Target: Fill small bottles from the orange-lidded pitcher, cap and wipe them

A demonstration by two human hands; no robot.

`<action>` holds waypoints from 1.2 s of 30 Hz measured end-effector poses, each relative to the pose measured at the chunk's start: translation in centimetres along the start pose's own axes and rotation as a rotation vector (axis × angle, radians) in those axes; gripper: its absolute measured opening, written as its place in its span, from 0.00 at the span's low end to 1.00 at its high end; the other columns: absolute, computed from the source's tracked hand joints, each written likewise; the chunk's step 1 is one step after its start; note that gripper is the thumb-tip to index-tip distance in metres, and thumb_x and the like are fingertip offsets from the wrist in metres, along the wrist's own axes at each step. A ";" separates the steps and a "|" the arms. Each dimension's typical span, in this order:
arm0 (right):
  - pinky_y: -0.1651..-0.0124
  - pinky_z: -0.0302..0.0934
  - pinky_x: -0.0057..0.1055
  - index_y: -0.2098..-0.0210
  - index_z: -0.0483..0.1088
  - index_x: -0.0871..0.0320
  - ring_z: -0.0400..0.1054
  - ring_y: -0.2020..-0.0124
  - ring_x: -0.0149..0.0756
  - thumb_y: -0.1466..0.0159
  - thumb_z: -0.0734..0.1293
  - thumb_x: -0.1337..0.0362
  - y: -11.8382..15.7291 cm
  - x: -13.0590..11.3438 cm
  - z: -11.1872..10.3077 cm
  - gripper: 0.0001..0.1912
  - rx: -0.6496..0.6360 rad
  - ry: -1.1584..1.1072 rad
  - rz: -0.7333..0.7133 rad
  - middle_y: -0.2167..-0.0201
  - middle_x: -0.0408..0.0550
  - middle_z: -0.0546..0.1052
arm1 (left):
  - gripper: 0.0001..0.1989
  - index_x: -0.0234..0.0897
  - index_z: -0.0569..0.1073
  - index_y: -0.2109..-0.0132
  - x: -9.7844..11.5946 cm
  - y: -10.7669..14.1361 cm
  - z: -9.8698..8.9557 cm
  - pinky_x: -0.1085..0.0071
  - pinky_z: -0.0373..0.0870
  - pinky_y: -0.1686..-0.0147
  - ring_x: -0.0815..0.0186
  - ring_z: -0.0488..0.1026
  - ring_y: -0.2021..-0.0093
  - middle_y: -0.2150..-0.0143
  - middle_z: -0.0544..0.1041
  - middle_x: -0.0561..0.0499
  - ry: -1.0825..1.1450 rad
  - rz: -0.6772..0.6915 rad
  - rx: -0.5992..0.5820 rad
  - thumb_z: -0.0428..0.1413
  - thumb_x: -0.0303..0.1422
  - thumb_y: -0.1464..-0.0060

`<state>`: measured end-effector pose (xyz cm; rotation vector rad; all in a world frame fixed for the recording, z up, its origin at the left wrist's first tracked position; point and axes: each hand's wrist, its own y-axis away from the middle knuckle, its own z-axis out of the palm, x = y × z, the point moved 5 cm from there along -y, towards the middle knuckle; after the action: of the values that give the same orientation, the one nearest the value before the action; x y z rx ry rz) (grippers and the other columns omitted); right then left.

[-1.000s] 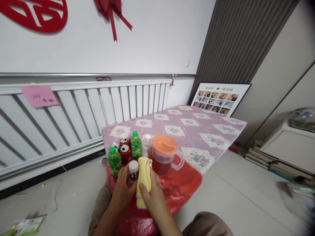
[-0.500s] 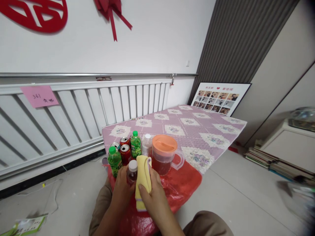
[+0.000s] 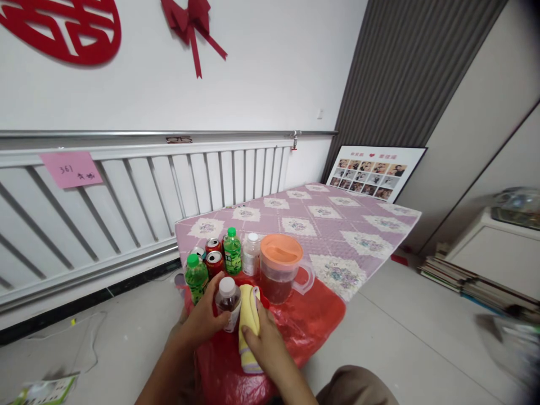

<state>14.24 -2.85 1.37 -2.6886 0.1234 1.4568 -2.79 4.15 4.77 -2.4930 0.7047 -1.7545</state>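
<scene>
My left hand (image 3: 206, 315) is wrapped around a clear bottle (image 3: 228, 302) with a white cap and dark liquid inside. In my right hand (image 3: 268, 343) is a folded yellow cloth (image 3: 250, 329) with a purple edge, held beside the bottle. Behind them, a pitcher (image 3: 278, 281) with an orange lid stands on the red plastic sheet (image 3: 312, 306). Around it are a white-capped bottle (image 3: 251, 256), two green bottles, one (image 3: 232, 253) at the back and one (image 3: 196, 278) near my left wrist, and several cans (image 3: 215, 263).
A purple floral cloth (image 3: 295, 208) covers the surface under the sheet. Beyond it stands a white radiator (image 3: 219, 180) with a pink note (image 3: 71, 169). A photo board (image 3: 373, 173) leans at the far right. Stacked books (image 3: 459, 277) lie on the floor near a white cabinet (image 3: 502, 242).
The bottle, with my left hand around it, now shows more of its body. My right hand and the yellow cloth have shifted slightly right and down. The camera view has tilted a little.
</scene>
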 end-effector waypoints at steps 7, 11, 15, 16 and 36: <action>0.34 0.50 0.42 0.31 0.49 0.63 0.56 0.35 0.45 0.39 0.61 0.67 0.8 -2.1 -1.0 0.37 0.103 -0.064 -0.094 0.36 0.61 0.60 | 0.34 0.37 0.63 0.40 0.3 -0.2 0.5 0.54 0.65 0.40 0.54 0.70 0.43 0.42 0.72 0.43 -0.020 -0.027 -0.022 0.59 0.26 0.56; 0.34 0.52 0.40 0.31 0.48 0.59 0.56 0.35 0.44 0.39 0.62 0.67 1.2 -4.6 -1.7 0.38 0.114 -0.062 -0.161 0.35 0.58 0.58 | 0.31 0.36 0.64 0.41 0.3 0.5 1.4 0.55 0.67 0.43 0.53 0.70 0.44 0.44 0.71 0.42 -0.063 0.006 0.127 0.59 0.28 0.55; 0.35 0.53 0.41 0.32 0.51 0.62 0.58 0.36 0.46 0.40 0.61 0.68 0.5 -3.9 -1.3 0.37 0.114 -0.025 -0.136 0.37 0.60 0.62 | 0.29 0.34 0.66 0.43 0.6 1.0 1.5 0.52 0.67 0.44 0.50 0.69 0.44 0.46 0.71 0.39 -0.174 -0.002 0.236 0.59 0.30 0.55; 0.35 0.53 0.42 0.32 0.52 0.63 0.59 0.36 0.47 0.40 0.61 0.68 0.3 -3.1 -1.1 0.37 0.109 -0.012 -0.116 0.38 0.61 0.63 | 0.29 0.34 0.66 0.44 0.6 1.1 1.4 0.51 0.66 0.43 0.50 0.69 0.43 0.45 0.70 0.39 -0.193 -0.004 0.243 0.59 0.30 0.55; 0.36 0.54 0.44 0.31 0.49 0.62 0.59 0.36 0.47 0.39 0.61 0.68 0.6 -3.5 -0.5 0.37 0.116 -0.004 -0.113 0.36 0.62 0.61 | 0.28 0.36 0.64 0.42 0.5 2.0 1.0 0.52 0.66 0.43 0.52 0.70 0.44 0.44 0.72 0.41 -0.291 -0.013 0.282 0.58 0.34 0.50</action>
<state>12.72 -3.38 4.59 -2.5557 0.0535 1.3786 -2.47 1.97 4.32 -2.4810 0.3918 -1.3400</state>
